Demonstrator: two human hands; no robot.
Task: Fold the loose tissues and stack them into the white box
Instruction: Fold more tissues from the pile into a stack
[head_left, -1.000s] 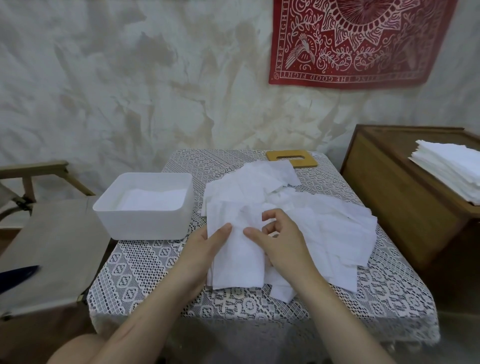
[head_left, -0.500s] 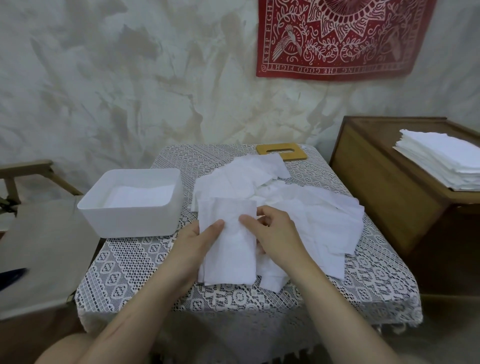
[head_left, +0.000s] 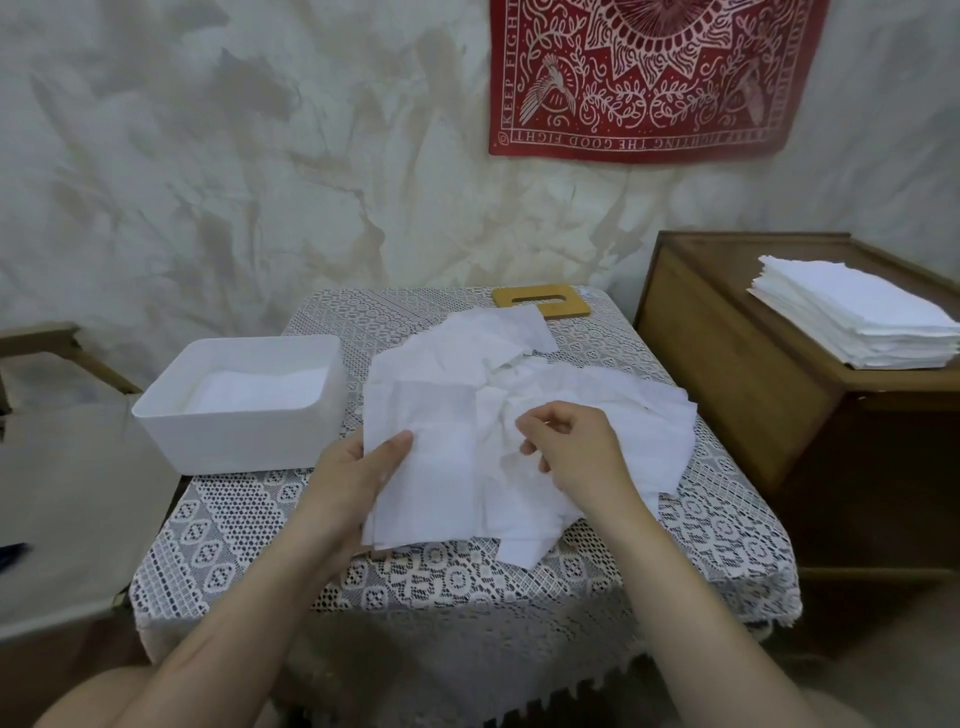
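Note:
A heap of loose white tissues (head_left: 524, 395) covers the middle of the lace-covered table (head_left: 457, 571). A folded tissue (head_left: 431, 478) lies at the heap's near left. My left hand (head_left: 348, 483) holds its left edge, thumb on top and fingers underneath. My right hand (head_left: 576, 457) hovers over the heap just right of it, fingers curled, with nothing visibly in its grasp. The white box (head_left: 244, 405) stands at the table's left edge with white tissues lying flat inside.
A tan wooden lid with a slot (head_left: 540, 302) lies at the table's far edge. To the right, a wooden cabinet (head_left: 753, 384) carries a neat stack of white tissues (head_left: 857, 317). A chair (head_left: 62, 467) stands left of the table.
My right hand has let go of the folded tissue and moved right over the heap. My left hand has gone from resting beside the tissue to gripping and lifting its left edge.

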